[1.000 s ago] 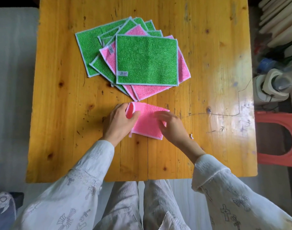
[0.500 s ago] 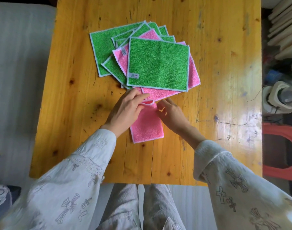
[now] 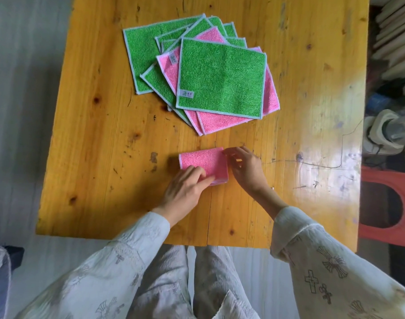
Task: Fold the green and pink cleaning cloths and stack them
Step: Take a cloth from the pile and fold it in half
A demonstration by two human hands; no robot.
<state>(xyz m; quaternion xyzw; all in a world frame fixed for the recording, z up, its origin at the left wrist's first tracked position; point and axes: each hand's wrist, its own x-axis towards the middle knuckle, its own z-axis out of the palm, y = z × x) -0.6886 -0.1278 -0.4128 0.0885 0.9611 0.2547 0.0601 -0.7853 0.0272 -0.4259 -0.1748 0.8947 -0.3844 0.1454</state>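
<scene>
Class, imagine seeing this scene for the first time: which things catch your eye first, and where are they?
A fanned pile of green and pink cloths lies at the far middle of the yellow wooden table. Nearer, a folded pink cloth sits between the left hand, resting on it, and the right hand at its right edge.

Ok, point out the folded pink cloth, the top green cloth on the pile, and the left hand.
folded pink cloth (image 3: 202, 161), head view, bare upper face.
top green cloth (image 3: 222, 78), head view, centre.
left hand (image 3: 185, 188), head view, back of hand.

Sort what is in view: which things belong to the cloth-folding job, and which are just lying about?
Job: folded pink cloth; pile of cloths; left hand; right hand; table.
Lying about: red stool; white appliance.
</scene>
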